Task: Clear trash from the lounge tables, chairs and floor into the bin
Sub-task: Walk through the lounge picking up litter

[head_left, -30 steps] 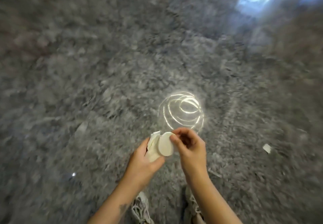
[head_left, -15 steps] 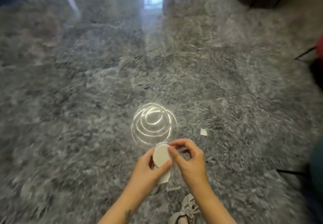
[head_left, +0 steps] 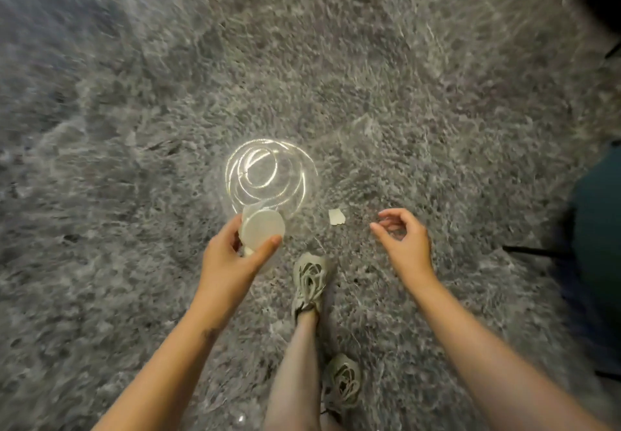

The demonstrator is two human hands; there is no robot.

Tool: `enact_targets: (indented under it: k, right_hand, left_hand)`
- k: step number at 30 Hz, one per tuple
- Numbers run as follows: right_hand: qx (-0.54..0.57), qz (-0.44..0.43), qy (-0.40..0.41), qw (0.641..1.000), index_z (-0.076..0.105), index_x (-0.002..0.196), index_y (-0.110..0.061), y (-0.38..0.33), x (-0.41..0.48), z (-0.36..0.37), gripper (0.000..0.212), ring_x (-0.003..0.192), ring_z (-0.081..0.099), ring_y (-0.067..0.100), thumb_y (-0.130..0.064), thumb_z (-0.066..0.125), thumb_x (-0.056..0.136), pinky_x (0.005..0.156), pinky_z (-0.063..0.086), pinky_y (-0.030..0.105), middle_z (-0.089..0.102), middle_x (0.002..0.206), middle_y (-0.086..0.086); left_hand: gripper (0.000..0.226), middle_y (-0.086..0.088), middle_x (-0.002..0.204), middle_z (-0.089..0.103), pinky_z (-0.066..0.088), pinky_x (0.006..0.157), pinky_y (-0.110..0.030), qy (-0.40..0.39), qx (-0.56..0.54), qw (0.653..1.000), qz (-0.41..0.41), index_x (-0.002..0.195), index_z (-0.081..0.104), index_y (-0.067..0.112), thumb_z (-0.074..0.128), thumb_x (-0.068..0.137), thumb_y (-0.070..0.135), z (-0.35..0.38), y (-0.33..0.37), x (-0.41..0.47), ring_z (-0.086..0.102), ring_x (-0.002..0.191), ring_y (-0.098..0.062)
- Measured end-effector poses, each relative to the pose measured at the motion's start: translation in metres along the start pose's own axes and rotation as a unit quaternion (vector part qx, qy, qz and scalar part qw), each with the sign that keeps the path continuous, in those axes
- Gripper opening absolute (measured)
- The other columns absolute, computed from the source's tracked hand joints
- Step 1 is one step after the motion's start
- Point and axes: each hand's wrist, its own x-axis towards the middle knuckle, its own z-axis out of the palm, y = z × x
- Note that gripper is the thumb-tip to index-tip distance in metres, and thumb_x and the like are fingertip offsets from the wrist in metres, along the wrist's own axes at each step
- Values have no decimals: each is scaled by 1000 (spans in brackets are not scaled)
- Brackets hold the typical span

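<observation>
Your left hand [head_left: 235, 259] grips gathered trash; your right hand [head_left: 405, 242] hangs empty, fingers loosely curled.
Over the grey rug [head_left: 134, 94], what looks like a clear cup [head_left: 268, 175] and a white lid [head_left: 263, 230] share one grip, probably leaving the other hand free for the paper scrap [head_left: 337, 217] nearby.

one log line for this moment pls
left grip: holds white disc | right grip: empty, fingers loosely curled | paper scrap: on floor, not yet picked up
</observation>
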Motion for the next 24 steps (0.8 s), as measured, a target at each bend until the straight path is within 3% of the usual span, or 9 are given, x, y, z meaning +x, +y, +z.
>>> enact_targets:
  k: [3, 6, 8, 11, 13, 15, 19, 24]
  right_hand:
    - [-24, 47, 8, 999, 60, 91, -17, 34, 36, 1, 20, 87, 59, 20, -7, 72, 78, 73, 44, 17, 62, 90, 2]
    - [-84, 48, -15, 995, 61, 93, -15, 76, 89, 16, 23, 89, 59, 21, -10, 75, 75, 79, 49, 33, 62, 91, 1]
    - [-145, 38, -41, 988, 63, 98, -11, 106, 124, 34, 28, 90, 59, 19, -12, 76, 74, 82, 48, 35, 60, 91, -2]
    - [-177, 54, -58, 981, 63, 103, -9, 158, 164, 65, 34, 96, 59, 20, -13, 78, 72, 84, 43, 27, 65, 99, 4]
    - [-204, 45, -80, 975, 62, 107, -11, 199, 189, 91, 38, 102, 56, 22, -17, 77, 72, 89, 41, 31, 65, 106, 4]
    - [-254, 13, -106, 961, 60, 110, -16, 240, 212, 117, 40, 107, 52, 21, -24, 76, 74, 92, 34, 31, 63, 110, 1]
    - [-343, -23, -155, 926, 54, 118, -22, 311, 231, 154, 46, 117, 45, 23, -29, 73, 76, 95, 29, 34, 55, 120, 1]
    - [-366, -52, -145, 918, 55, 111, -20, 347, 237, 174, 50, 110, 44, 24, -23, 79, 68, 91, 28, 34, 49, 114, 5]
  left_hand:
    - [43, 5, 101, 68, 48, 69, -12, -28, 24, 999, -6, 112, 62, 25, 73, 70, 30, 26, -3, 50, 62, 87, -2]
    - [42, 12, 99, 67, 47, 69, -11, -73, 75, 994, 21, 107, 59, 36, 70, 67, 38, 55, -15, 112, 63, 87, -1]
    - [48, 13, 103, 65, 51, 77, -22, -97, 119, 987, 45, 112, 58, 31, 68, 67, 45, 74, -34, 149, 63, 93, -7]
    - [50, 12, 104, 64, 54, 83, -37, -101, 149, 982, 56, 116, 57, 24, 69, 70, 42, 102, -80, 195, 62, 97, -8]
    - [46, 18, 100, 63, 54, 82, -36, -81, 155, 983, 52, 112, 56, 29, 69, 70, 44, 121, -116, 222, 61, 93, -2]
    - [43, 13, 100, 64, 55, 80, -37, -65, 142, 987, 45, 113, 57, 26, 71, 74, 38, 140, -154, 245, 62, 92, -5]
    - [39, 18, 101, 63, 50, 77, -17, -39, 103, 993, 29, 113, 55, 30, 72, 79, 22, 167, -220, 267, 61, 93, 2]
    - [43, 10, 109, 63, 50, 83, -22, -27, 94, 995, 7, 120, 55, 19, 72, 80, 19, 170, -264, 263, 61, 99, -3]
